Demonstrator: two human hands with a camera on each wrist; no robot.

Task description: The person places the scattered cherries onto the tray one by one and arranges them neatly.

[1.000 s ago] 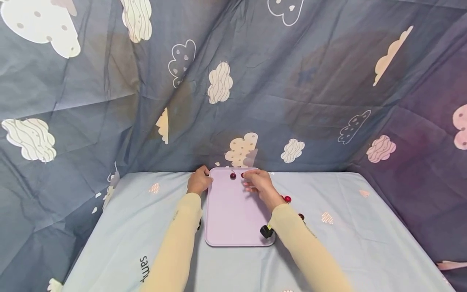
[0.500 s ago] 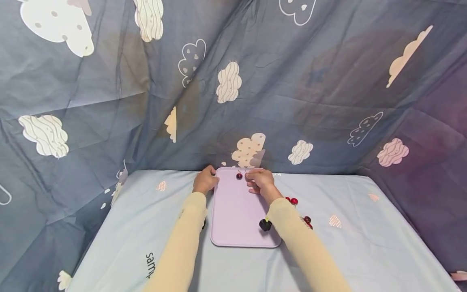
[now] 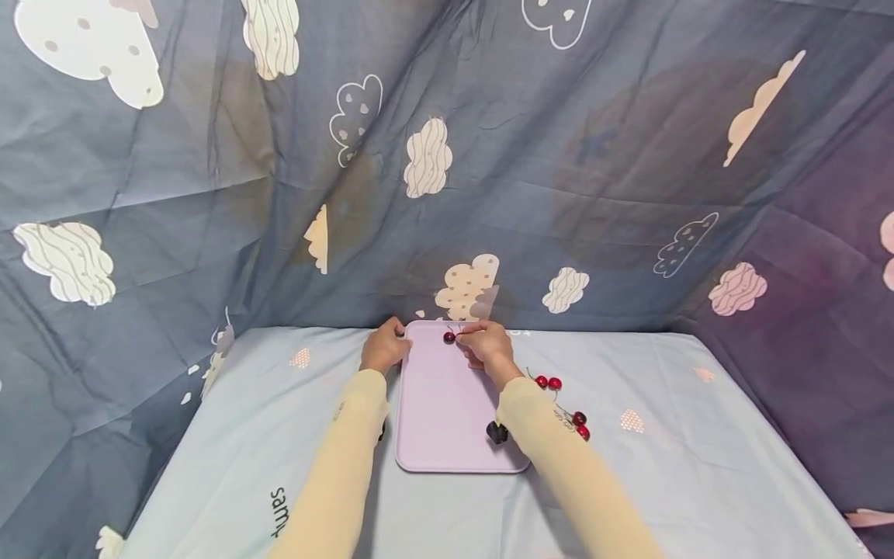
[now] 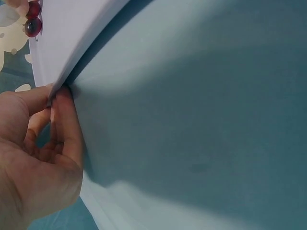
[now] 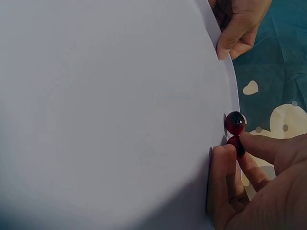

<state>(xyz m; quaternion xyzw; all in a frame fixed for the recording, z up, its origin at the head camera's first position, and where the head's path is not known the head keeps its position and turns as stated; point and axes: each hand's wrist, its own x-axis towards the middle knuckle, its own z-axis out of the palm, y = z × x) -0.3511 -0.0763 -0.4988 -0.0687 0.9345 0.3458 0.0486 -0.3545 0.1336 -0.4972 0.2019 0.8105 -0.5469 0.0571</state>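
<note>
A pale purple rectangular tray (image 3: 454,419) lies on the light blue cloth. My left hand (image 3: 382,347) pinches its far left corner; in the left wrist view the thumb is over the rim (image 4: 72,67) and fingers are beneath it. At the tray's far edge sits a dark red cherry (image 5: 235,123) with a stem. Right beside it, my right hand (image 3: 489,345) pinches a second cherry (image 5: 236,146) between thumb and fingertips, low over the tray. The two cherries are side by side, and the fingers partly hide the held one.
On the cloth to the right of the tray lie a pair of cherries (image 3: 548,383) and, nearer, another pair (image 3: 581,427) with stems. A dark cloud-patterned curtain (image 3: 615,295) hangs just behind the tray. A black wrist device (image 3: 497,432) shows by the right sleeve.
My right hand has moved a little left along the tray's far edge, bringing its cherry up beside the other one. The left hand stays at the corner.
</note>
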